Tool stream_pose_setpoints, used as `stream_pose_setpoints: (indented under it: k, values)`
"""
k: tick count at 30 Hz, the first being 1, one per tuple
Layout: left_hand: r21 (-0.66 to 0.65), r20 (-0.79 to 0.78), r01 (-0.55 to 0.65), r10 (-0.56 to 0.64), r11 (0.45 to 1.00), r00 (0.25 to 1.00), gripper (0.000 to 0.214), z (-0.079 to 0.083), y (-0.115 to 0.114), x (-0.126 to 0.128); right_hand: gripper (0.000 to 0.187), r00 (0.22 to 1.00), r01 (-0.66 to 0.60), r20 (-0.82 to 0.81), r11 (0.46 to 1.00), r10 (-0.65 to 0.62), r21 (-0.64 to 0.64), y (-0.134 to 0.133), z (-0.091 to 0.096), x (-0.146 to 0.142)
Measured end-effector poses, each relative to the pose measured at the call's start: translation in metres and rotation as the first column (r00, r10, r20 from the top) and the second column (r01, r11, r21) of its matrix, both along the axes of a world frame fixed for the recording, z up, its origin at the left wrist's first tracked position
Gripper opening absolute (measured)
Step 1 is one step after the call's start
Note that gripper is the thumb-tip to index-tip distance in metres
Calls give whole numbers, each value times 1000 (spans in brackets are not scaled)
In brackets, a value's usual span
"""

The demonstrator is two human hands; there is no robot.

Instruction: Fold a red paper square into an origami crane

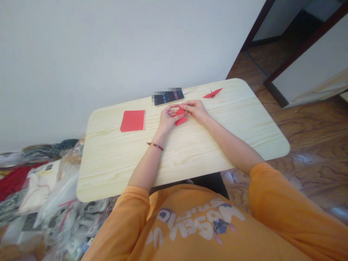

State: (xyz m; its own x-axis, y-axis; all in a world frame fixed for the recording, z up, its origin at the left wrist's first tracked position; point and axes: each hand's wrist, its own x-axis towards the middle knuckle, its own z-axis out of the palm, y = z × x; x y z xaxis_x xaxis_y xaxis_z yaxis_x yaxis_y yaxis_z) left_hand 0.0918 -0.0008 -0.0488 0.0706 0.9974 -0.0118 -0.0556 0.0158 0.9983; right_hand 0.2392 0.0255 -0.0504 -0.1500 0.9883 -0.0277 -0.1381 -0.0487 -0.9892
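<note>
A small piece of red origami paper (181, 120), partly folded, is between my two hands over the middle of the table. My left hand (169, 119) grips its left side, the thumb lying across the front of the paper. With thumb and fingers together, my right hand (196, 110) pinches the upper right corner. The fingers cover part of the folds, so the exact shape cannot be made out. Left of my hands lies a stack of square red paper (133, 120). A finished red paper crane (212, 93) with spread wings rests at the back right.
A phone (169, 96) with a white cable lies at the table's back edge, just beyond my hands. The light wooden table (114, 159) stands against a white wall. Bags and clothes (54, 195) are piled on the floor at left. A doorway opens at right.
</note>
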Motion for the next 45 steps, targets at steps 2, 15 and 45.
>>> stream_pose_setpoints:
  k: [2, 15, 45]
  values:
    - [8, -11, -11, 11, 1000, 1000, 48, 0, 0, 1, 30, 1000, 2, 9, 1000, -2, 3, -1, 2, 0]
    - [-43, 7, -12, 12, 999, 1000, 49, -3, 1, 1, 26, 999, -42, 8, 998, 42, 46, -2, 0, 0]
    - [-89, 18, 29, -28, 996, 999, 43, -7, 2, -2, 22, 995, -10, -97, 999, 5, -47, 0, 2, 1]
